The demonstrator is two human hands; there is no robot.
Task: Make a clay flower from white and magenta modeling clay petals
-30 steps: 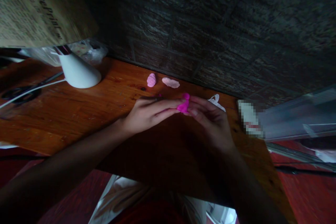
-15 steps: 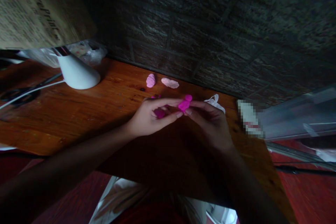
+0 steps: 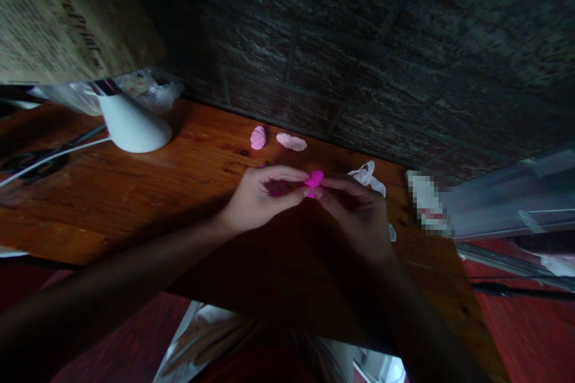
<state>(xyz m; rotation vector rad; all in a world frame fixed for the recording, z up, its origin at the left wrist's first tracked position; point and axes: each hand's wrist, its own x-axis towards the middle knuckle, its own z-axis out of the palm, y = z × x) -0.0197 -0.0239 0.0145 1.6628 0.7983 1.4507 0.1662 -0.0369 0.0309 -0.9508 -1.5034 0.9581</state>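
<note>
My left hand (image 3: 260, 197) and my right hand (image 3: 357, 212) meet fingertip to fingertip over the wooden table (image 3: 135, 191). Both pinch a small lump of bright pink clay (image 3: 313, 180) between thumbs and fingers. More of the same pink shows inside my curled left fingers. Behind the hands, near the wall, lie a pale pink clay ball (image 3: 258, 137) and a flat pale pink clay piece (image 3: 291, 142).
A white cone-shaped lamp base (image 3: 132, 122) with a white cable stands at the back left, with a plastic bag behind it. Crumpled white plastic (image 3: 368, 176) lies right of my hands. A dark stone-pattern wall (image 3: 359, 42) borders the table. Clear plastic sheeting is at the right.
My hands have drawn closer together and the pink lump is pressed smaller between the fingertips. The left fingers have curled in over the pink bit they showed half a second ago.
</note>
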